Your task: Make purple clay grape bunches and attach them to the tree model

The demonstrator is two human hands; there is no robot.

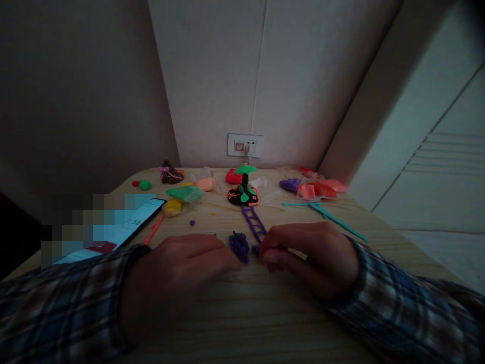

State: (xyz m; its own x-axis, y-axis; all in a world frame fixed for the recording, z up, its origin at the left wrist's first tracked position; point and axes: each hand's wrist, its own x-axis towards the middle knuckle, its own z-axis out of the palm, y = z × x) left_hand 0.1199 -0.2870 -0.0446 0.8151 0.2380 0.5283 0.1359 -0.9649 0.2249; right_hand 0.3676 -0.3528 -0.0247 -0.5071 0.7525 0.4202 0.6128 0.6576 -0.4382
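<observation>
From the purple grape cluster (239, 246) on the pale, wood-grained surface (231, 313), the left hand (182, 265) lies towards 8 o'clock, fingers close together and tips beside the cluster; whether it pinches anything cannot be told. The right hand (314, 253), at 3, is curled, thumb and fingertips drawn together near the purple ladder (253, 221) at 1; its grip is unclear. The black model (243, 194) stands at 12, below a wall socket (245, 145) in the dim, pale wall (212, 76). The lit phone (131, 225) lies at 9; a pale grooved panel (435, 136) rises at 2.
</observation>
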